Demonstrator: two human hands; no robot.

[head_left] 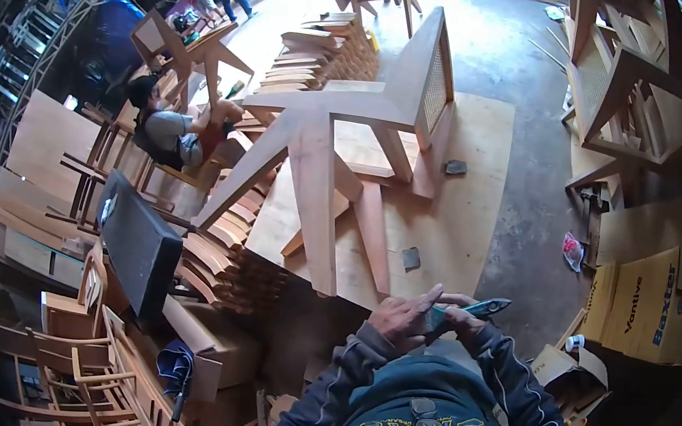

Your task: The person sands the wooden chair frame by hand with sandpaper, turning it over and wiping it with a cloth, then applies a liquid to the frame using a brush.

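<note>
My left hand point(402, 318) and my right hand point(463, 317) are close together in front of my body. A green hand tool with a dark pointed end point(490, 307) sticks out to the right from my right hand, which is closed around it. My left hand's fingers are closed at the tool's other end, partly hiding it. Just beyond my hands, an unfinished wooden chair frame point(309, 157) lies tipped over on a plywood-topped table point(464, 229), its legs angled toward me. Two small dark grey pads, a near pad point(411, 259) and a far pad point(455, 168), rest on the plywood.
Stacked curved wooden parts point(210, 260) line the table's left side. A black padded panel point(138, 247) stands farther left. Chair frames point(632, 96) are piled at right, above a cardboard box point(652, 306). A seated person point(171, 126) and other people are at the back left.
</note>
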